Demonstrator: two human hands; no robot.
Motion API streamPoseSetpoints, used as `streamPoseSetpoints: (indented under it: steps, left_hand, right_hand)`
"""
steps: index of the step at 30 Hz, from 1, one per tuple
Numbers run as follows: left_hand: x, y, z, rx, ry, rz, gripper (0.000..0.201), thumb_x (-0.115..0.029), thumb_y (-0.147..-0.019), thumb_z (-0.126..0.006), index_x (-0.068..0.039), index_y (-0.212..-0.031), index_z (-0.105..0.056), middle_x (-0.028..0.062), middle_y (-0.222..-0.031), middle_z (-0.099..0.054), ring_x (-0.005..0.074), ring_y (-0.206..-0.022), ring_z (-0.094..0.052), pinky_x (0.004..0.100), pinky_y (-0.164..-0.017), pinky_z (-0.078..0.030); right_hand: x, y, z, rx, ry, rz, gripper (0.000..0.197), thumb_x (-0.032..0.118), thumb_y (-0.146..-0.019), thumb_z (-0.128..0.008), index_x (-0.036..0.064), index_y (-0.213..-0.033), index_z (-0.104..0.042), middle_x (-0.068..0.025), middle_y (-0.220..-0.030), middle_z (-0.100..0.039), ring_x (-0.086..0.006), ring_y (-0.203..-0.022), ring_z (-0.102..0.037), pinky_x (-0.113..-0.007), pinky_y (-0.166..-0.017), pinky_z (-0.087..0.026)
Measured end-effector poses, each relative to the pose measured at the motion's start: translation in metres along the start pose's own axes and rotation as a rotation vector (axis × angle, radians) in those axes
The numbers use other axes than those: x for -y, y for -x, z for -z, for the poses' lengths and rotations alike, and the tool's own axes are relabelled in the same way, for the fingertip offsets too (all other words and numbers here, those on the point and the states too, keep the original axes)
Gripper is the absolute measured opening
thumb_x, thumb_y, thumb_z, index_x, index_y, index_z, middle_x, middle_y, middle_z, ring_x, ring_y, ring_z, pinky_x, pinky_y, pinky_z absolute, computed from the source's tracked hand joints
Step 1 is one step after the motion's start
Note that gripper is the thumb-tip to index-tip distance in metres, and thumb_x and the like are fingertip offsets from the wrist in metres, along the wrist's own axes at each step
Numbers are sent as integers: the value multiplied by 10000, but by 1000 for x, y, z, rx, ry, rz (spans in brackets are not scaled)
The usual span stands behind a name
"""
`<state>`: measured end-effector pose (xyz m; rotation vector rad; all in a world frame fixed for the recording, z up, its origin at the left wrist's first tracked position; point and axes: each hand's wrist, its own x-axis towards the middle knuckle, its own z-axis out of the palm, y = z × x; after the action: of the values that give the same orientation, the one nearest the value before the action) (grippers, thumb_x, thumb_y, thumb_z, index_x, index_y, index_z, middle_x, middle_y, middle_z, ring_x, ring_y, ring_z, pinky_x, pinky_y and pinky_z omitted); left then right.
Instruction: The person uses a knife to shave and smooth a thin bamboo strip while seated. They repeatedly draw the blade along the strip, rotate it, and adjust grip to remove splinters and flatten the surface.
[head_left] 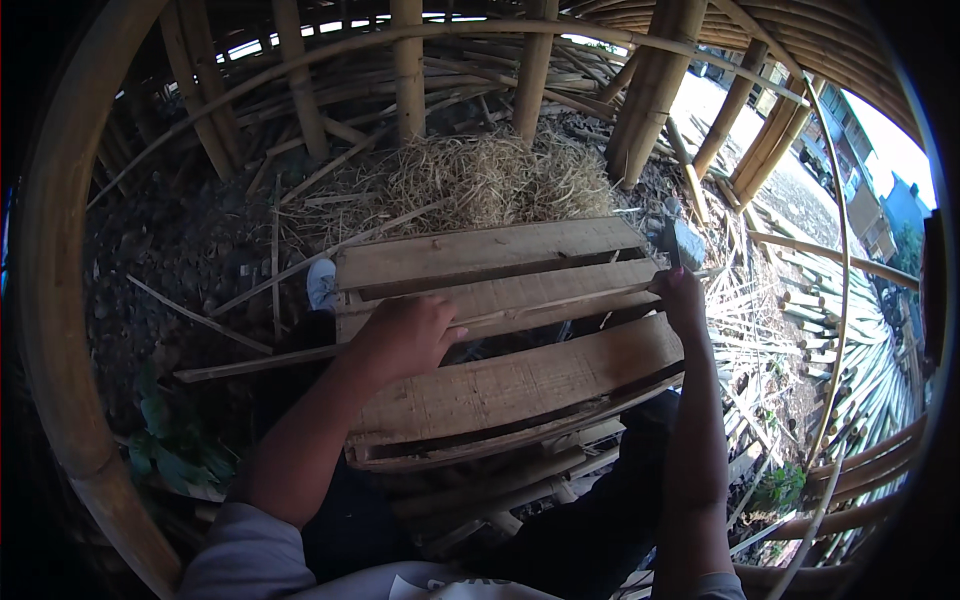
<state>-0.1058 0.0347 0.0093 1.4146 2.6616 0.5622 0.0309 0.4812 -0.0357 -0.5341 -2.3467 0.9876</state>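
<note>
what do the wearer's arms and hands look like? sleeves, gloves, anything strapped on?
Left hand and right hand are gloveless. Forearms bare, no watch or band visible. Short greyish sleeves: left sleeve and right sleeve, the right mostly cut off.

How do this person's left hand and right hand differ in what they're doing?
The left hand is closed around a long thin strip, while the right hand grips a dark, blade-like tool that points away from the person.
The left hand is over the left part of the slatted wooden bench; the right hand is at its right end.
Both hands are bare.
</note>
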Motion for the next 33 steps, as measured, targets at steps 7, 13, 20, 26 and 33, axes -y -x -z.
streamPoseSetpoints:
  steps: [7,13,20,26,33]
  left_hand:
    - [-23,19,14,121,-22,131,343,-344,-1081,-526,-37,-992,-648,186,-844,-715,401,-817,-727,515,-789,-568]
    - [-32,25,26,209,42,168,460,-392,-1081,-511,-4,-876,-651,230,-824,-684,440,-829,-694,533,-758,-536]
    - [-24,32,27,292,63,229,470,-390,-1088,-504,8,-914,-684,258,-862,-688,457,-875,-692,534,-784,-536]
    - [-14,26,26,326,133,223,502,-392,-1094,-494,28,-896,-683,265,-843,-683,460,-846,-687,518,-780,-540]
    - [-12,31,28,358,83,210,503,-390,-1095,-492,22,-881,-687,248,-826,-687,437,-820,-697,515,-782,-551]
  right_hand:
    - [28,10,-4,-360,397,497,262,202,-1061,-566,-39,-985,-632,-235,-966,-659,-401,-698,-636,-478,-628,-486]
    - [32,17,0,-132,418,-87,429,328,-1055,-573,-34,-892,-738,-264,-712,-658,-431,-658,-661,-496,-631,-496]
    - [37,25,9,19,436,-496,630,453,-1074,-504,-74,-792,-705,-214,-626,-647,-343,-520,-650,-457,-491,-500]
    - [52,37,5,139,371,-560,586,460,-1103,-446,-24,-828,-632,-90,-529,-527,-222,-420,-547,-402,-422,-458]
    - [19,32,26,120,183,-698,531,512,-1081,-509,102,-744,-496,16,-550,-413,-130,-392,-383,-327,-356,-321]
